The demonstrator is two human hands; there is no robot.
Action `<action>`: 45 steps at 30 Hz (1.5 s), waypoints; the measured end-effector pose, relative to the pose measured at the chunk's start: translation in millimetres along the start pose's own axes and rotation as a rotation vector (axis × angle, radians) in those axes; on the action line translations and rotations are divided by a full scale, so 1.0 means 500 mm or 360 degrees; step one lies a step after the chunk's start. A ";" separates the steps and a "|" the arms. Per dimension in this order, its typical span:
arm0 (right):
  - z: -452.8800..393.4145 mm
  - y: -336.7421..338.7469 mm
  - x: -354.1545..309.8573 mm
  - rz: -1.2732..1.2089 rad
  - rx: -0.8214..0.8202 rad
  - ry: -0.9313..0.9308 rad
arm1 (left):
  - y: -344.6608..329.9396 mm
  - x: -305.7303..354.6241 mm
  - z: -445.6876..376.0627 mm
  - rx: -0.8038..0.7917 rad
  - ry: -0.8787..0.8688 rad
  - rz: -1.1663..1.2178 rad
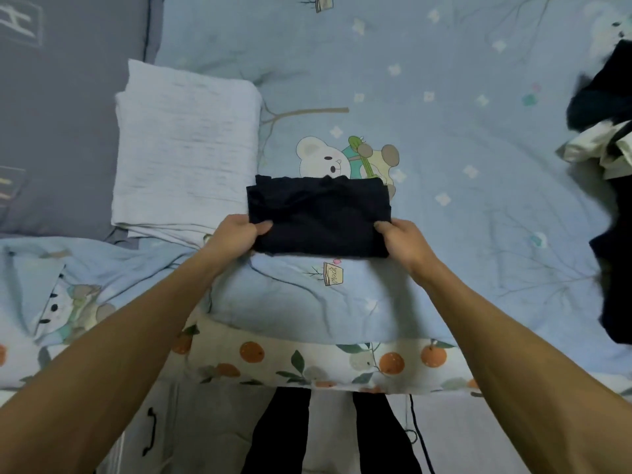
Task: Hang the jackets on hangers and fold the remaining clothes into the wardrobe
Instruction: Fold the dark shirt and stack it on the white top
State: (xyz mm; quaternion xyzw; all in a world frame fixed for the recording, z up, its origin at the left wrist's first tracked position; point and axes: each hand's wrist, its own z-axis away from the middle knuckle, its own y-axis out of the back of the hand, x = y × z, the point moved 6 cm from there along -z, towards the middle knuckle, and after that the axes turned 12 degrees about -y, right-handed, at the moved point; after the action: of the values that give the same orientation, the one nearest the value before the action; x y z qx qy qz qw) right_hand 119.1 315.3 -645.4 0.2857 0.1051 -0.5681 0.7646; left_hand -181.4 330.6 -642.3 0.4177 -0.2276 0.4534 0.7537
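Folding: a dark garment (pixel 319 217) is pinched at both near corners by the left hand (pixel 239 234) and right hand (pixel 405 239), kept square on the bed (pixel 444 165).

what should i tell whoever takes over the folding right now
Left hand and right hand each pinch a near corner of the folded dark garment, which lies on the blue quilt.
Done: that garment is folded into a compact rectangle.
Left: carry it to the wardrobe, out of view; the pile of dark and pale clothes at the right edge is unsorted. No hangers in view.
The folded white blanket lies to its left.
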 end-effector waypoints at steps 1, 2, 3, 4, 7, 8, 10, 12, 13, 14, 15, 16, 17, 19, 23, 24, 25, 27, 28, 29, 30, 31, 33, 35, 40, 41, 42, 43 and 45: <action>-0.007 -0.005 -0.004 0.0028 -0.0025 -0.0052 | -0.005 -0.001 -0.006 0.0007 0.0092 0.0012; -0.010 -0.009 -0.003 0.0053 -0.0023 -0.0070 | -0.013 -0.001 -0.008 0.0027 0.0131 0.0045; -0.013 -0.012 -0.005 0.0033 -0.0020 -0.0069 | -0.018 -0.002 -0.012 0.0064 0.0135 0.0095; -0.015 -0.013 -0.009 -0.0008 -0.0004 -0.0041 | -0.022 0.001 -0.009 0.0118 0.0113 0.0164; -0.015 -0.003 -0.038 -0.0136 0.0126 0.0234 | -0.018 0.022 -0.001 0.0357 -0.0152 0.0173; -0.013 0.001 -0.047 -0.0185 0.0165 0.0314 | -0.013 0.028 0.002 0.0457 -0.0219 0.0142; -0.019 0.007 -0.056 -0.0242 0.0247 0.0351 | -0.006 0.029 0.001 0.0603 -0.0270 0.0074; -0.031 0.007 -0.056 -0.0211 0.0264 0.0293 | -0.008 0.023 -0.011 0.0591 -0.0231 -0.0042; -0.036 0.004 -0.055 -0.0143 0.0256 0.0247 | -0.010 0.019 -0.017 0.0564 -0.0192 -0.0104; -0.041 0.003 -0.048 -0.0073 0.0268 0.0206 | -0.012 0.016 -0.017 0.0554 -0.0156 -0.0148; -0.042 0.005 -0.046 -0.0014 0.0312 0.0194 | -0.011 0.020 -0.013 0.0574 -0.0143 -0.0180; -0.035 0.009 -0.043 0.0027 0.0406 0.0212 | -0.008 0.028 -0.003 0.0618 -0.0166 -0.0228; -0.020 0.015 -0.044 0.0032 0.0535 0.0259 | -0.003 0.043 0.010 0.0692 -0.0266 -0.0325; 0.014 0.021 -0.051 -0.0032 0.0767 0.0432 | -0.004 0.082 0.035 0.0803 -0.0687 -0.0623; 0.051 -0.045 -0.126 0.0308 0.0928 0.1171 | -0.100 0.141 0.018 0.0425 -0.1470 -0.1204; 0.044 -0.076 -0.139 0.0534 0.0885 0.1299 | -0.130 0.141 0.004 0.0253 -0.1500 -0.1337; 0.031 -0.108 -0.140 0.0821 0.0810 0.1381 | -0.155 0.134 -0.011 0.0088 -0.1466 -0.1455; -0.014 -0.145 -0.104 0.1346 0.0687 0.1359 | -0.168 0.096 -0.050 -0.0059 -0.1325 -0.1619; -0.037 -0.139 -0.083 0.1483 0.0690 0.1298 | -0.157 0.073 -0.070 -0.0060 -0.1220 -0.1639; -0.059 -0.123 -0.065 0.1523 0.0710 0.1213 | -0.142 0.051 -0.086 -0.0040 -0.1097 -0.1631; -0.076 -0.107 -0.052 0.1511 0.0735 0.1109 | -0.127 0.035 -0.100 -0.0010 -0.0975 -0.1616; -0.086 -0.091 -0.044 0.1484 0.0773 0.1002 | -0.119 0.028 -0.111 -0.0001 -0.0878 -0.1617; -0.080 -0.072 -0.043 0.1352 0.0813 0.0800 | -0.116 0.039 -0.120 -0.0065 -0.0774 -0.1728; -0.063 -0.054 -0.041 0.0949 0.0826 0.0599 | -0.113 0.076 -0.128 -0.0166 -0.0838 -0.1843; -0.064 -0.025 -0.030 0.0054 0.0177 -0.0084 | -0.102 0.165 -0.171 -0.0730 -0.0716 -0.1748; -0.065 -0.017 -0.038 -0.0028 0.0101 -0.0091 | -0.095 0.179 -0.175 -0.0786 -0.0587 -0.1649; -0.064 -0.002 -0.054 -0.0156 0.0102 -0.0050 | -0.088 0.189 -0.175 -0.0838 -0.0451 -0.1500; -0.064 0.019 -0.071 -0.0320 0.0177 0.0011 | -0.079 0.194 -0.172 -0.0865 -0.0334 -0.1253; -0.063 0.062 -0.087 -0.0807 0.0289 0.0036 | -0.064 0.186 -0.141 -0.0819 -0.0143 -0.0495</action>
State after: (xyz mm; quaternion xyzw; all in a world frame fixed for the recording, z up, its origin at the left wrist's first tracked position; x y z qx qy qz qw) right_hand 138.5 374.0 -640.1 0.3240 0.1302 -0.7453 0.5679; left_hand -110.8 427.7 -627.0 0.2626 -0.3014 0.2411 0.8843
